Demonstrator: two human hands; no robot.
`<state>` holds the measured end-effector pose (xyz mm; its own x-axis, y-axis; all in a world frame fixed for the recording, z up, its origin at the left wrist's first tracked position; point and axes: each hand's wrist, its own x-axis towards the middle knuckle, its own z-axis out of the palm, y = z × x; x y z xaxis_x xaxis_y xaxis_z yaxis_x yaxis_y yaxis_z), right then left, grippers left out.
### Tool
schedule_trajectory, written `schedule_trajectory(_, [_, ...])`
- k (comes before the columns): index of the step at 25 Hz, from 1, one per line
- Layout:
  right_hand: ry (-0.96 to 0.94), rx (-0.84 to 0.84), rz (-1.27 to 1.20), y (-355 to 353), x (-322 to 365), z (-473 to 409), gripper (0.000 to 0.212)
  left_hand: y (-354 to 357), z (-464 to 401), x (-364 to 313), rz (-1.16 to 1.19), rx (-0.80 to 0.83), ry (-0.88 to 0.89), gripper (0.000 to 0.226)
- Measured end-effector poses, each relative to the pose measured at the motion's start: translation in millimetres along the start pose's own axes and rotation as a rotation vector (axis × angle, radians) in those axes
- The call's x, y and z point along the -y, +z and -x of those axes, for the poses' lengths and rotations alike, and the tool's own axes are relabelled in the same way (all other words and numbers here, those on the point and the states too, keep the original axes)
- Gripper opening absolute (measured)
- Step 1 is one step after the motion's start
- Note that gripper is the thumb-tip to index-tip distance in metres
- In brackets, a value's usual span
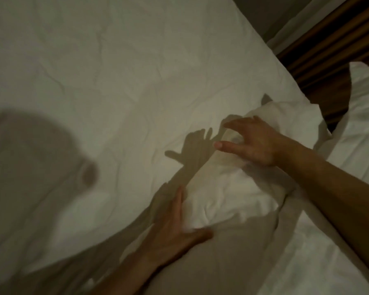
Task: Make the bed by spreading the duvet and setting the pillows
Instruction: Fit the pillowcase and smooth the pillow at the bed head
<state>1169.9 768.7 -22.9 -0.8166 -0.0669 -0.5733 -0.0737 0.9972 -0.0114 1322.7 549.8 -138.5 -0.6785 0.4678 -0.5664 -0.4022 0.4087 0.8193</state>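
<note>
Duvet mostly flat, corner still a mess

Duvet (119, 77) covers most of what the head view shows, running from the upper left down to the near edge, and over that stretch it looks pretty well spread, with only soft creases and small wrinkles in the white cover. Big shadows from the person fall across the left side, so don't mistake those for folds

What's not done, as far as I can judge: the bunched-up lump of duvet (228, 194) near the middle right, where the fabric is piled and crumpled instead of lying flat. Both hands are at it. Left hand (175, 224) lies flat against the near-left side of the lump, fingers straight and together, thumb out to the side, pressing or smoothing and not gripping anything. Right hand (251, 141) is over the far end of the lump with fingers spread and a bit bent, thumb stretched out; it seems to touch the fabric, but I can't tell whether it's really got hold of any

Pillow (364, 116) is off at the right edge, next to the dark wooden headboard (328, 52), and looks just dumped there at an angle, so I'd say pillows haven't been set yet

Rough guess: spreading is over halfway, with that corner and the pillows left to do
</note>
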Motion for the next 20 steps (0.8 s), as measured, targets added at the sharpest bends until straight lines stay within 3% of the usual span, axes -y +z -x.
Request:
schedule_trajectory(5, [0.091, -0.014, 0.071, 6.9, 27.0, 130.4, 0.112, -43.0, 34.9, 0.7, -0.181, 0.052, -0.041, 0.1])
schedule_trajectory(9, [0.17, -0.103, 0.056, 63.2, 51.5, 134.0, 0.101, -38.7, 71.0, 8.7, -0.121, 0.079, -0.13, 0.107])
schedule_trajectory(13, [0.172, -0.317, -0.197, 70.7, 90.3, 137.2, 0.098, -74.7, 90.6, 16.2, -0.329, 0.112, -0.245, 0.117])
schedule_trajectory(16, [0.342, -0.514, -0.298, 52.1, 100.4, 194.6, 0.092, -86.1, 99.7, -32.0, -0.294, 0.12, -0.136, 0.09])
schedule_trajectory(20, [0.795, -0.532, -0.232, 73.9, 86.3, 281.2, 0.095, -60.6, 85.0, -117.9, -0.419, 0.183, 0.328, 0.094])
